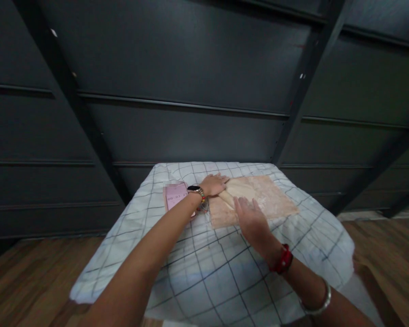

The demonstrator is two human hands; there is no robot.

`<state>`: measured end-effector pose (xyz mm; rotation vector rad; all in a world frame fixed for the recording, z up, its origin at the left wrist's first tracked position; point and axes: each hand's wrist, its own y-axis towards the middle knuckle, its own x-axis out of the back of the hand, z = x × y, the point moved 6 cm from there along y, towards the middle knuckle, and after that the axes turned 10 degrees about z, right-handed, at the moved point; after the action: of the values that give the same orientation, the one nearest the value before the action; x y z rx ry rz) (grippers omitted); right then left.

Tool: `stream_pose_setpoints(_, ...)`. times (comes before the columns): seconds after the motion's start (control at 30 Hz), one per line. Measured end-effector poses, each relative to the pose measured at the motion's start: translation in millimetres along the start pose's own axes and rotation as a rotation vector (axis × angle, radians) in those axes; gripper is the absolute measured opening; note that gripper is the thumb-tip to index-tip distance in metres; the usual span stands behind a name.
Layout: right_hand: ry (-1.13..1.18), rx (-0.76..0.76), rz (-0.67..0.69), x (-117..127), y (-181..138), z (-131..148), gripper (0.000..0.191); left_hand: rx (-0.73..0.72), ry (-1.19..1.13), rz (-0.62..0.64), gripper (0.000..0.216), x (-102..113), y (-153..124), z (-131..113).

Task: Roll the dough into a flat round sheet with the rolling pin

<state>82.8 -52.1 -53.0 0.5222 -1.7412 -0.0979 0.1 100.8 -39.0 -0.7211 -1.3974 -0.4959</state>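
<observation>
A flat, pale cream sheet that looks like dough [241,188] lies on a peach-coloured mat [277,206] streaked with white. Along its left side the sheet has a raised, folded or rolled edge. My left hand [214,185] rests at the upper end of that edge, fingers stretched out toward the right. At the lower end, my right hand [252,220] lies with its fingers extended, touching the sheet near its front border. Neither hand is wrapped round anything. The palms' undersides are hidden.
A phone [176,194] showing a timer lies left of the mat, partly behind my left wrist. A white checked cloth [211,268] covers the table. Dark metal panels [184,131] stand right behind the table. Wooden floor [37,268] shows at both sides.
</observation>
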Motion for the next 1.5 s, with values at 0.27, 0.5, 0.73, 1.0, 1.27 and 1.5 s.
stream_pose_setpoints(0.27,0.02,0.116,-0.021,3,-13,7,0.052,0.002,0.01,-0.024,0.042,-1,-10,3)
stream_pose_setpoints(0.5,0.001,0.056,-0.044,1,-12,17,0.053,0.049,0.01,-0.022,0.043,-2,-6,3)
stream_pose_setpoints(0.73,0.242,0.177,0.02,13,-8,10,0.053,0.044,-0.042,0.015,0.044,1,-18,3)
stream_pose_setpoints(1.0,0.447,0.317,0.085,46,39,-48,0.065,0.018,-0.09,-0.141,0.05,23,-3,-6)
stream_pose_setpoints(1.27,0.417,0.247,0.278,-5,49,-104,0.046,0.043,-0.147,-0.131,0.049,4,-2,-9)
stream_pose_setpoints(1.5,0.322,0.139,0.244,-36,87,-92,0.051,0.129,-0.11,-0.205,0.049,13,6,0)
